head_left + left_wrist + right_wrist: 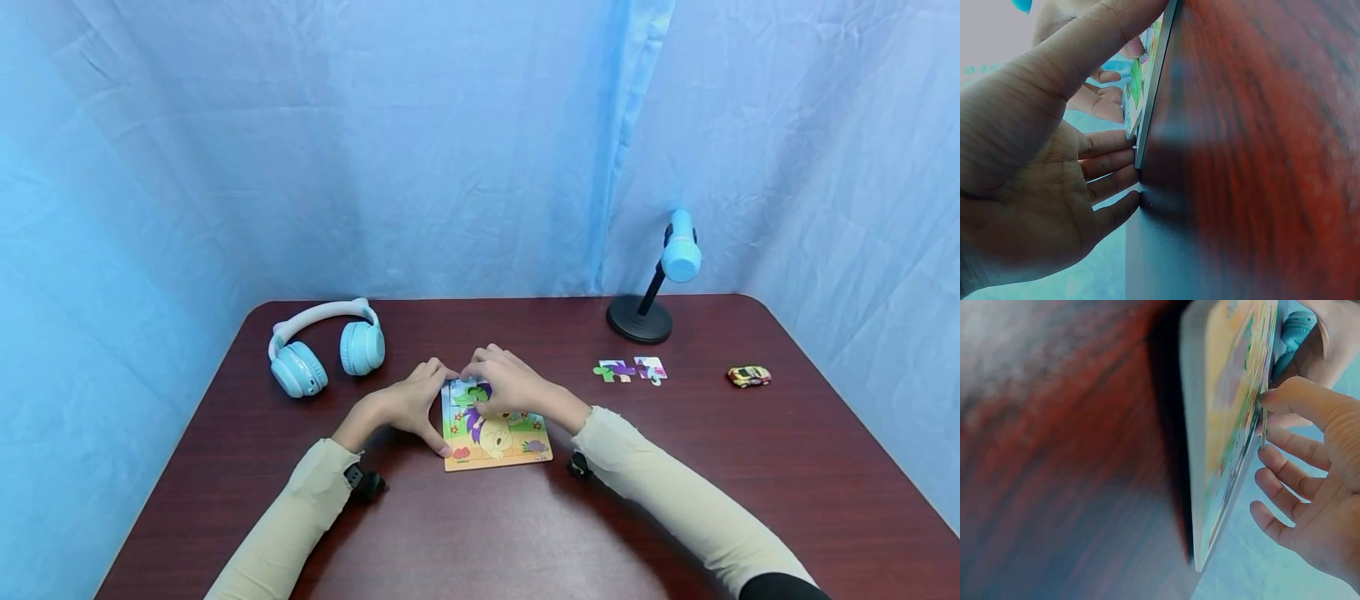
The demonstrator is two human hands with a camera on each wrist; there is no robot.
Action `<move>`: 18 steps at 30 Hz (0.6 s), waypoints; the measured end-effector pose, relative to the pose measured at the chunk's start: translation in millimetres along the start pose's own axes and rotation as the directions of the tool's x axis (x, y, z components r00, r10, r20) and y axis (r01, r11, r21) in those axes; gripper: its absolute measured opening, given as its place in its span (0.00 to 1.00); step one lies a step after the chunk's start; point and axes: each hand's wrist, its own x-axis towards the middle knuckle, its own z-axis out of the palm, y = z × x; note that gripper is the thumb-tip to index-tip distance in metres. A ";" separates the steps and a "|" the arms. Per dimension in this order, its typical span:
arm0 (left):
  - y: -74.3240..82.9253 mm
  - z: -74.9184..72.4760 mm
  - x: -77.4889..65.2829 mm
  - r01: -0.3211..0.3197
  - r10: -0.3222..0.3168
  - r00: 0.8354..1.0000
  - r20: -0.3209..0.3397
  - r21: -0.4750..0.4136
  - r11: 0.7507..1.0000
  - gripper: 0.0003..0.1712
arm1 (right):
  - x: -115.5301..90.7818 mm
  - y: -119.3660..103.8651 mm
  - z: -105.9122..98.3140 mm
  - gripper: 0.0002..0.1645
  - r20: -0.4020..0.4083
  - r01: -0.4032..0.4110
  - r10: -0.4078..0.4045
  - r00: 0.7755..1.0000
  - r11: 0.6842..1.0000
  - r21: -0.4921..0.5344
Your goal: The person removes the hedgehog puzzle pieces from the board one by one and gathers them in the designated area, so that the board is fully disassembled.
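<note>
A: Grip status?
B: Puzzle piece (1264,428) clamped between right hand's (510,383) thumb and fingertip, at the puzzle board's (498,433) upper part. Left hand (415,406) spread along board's left edge, nothing pinched.
A: Risks?
B: Piece could be jammed if pressed in skewed; board could be slid if poorly braced.
A: Views?
B: Pinch shown edge-on by right wrist, partly covered in head. Loose pieces (615,372) on surface (517,533) shown by head only.

Table (465,533): wood grain, slight sheen. Puzzle (497,438): smooth printed board. Headphones (362,348), far-left corner: smooth plastic. Curtain (450,150): creased cloth.
</note>
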 end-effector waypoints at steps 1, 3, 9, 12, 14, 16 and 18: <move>0.0 0.1 -0.1 0.000 0.000 1.000 -0.001 -0.001 1.000 0.65 | -0.2 0.1 0.2 0.27 0.000 0.001 -0.001 1.000 1.000 -0.001; 0.0 0.2 -0.4 0.000 0.000 1.000 -0.001 0.000 1.000 0.65 | -0.5 0.6 0.6 0.28 0.000 0.004 -0.004 1.000 1.000 0.002; -0.3 1.0 -0.8 -0.002 0.002 1.000 0.000 0.001 1.000 0.65 | -1.2 6.4 3.2 0.27 -0.007 0.010 -0.010 1.000 1.000 0.024; -0.7 1.2 -0.6 -0.002 0.002 1.000 -0.001 0.002 1.000 0.65 | -2.3 12.0 4.0 0.27 -0.005 0.002 -0.002 1.000 0.999 0.033; -1.0 1.3 -0.4 -0.002 0.002 1.000 -0.001 0.003 1.000 0.65 | -3.6 15.7 3.8 0.27 -0.004 -0.007 0.007 1.000 0.999 0.036; -1.1 1.2 -0.2 0.000 0.000 1.000 -0.001 0.003 1.000 0.65 | -5.8 19.0 2.6 0.26 -0.008 -0.012 0.012 1.000 0.999 0.042; -1.3 1.1 -0.1 0.002 -0.002 1.000 -0.001 0.004 1.000 0.65 | -8.3 22.2 0.7 0.26 -0.013 -0.016 0.016 1.000 0.999 0.050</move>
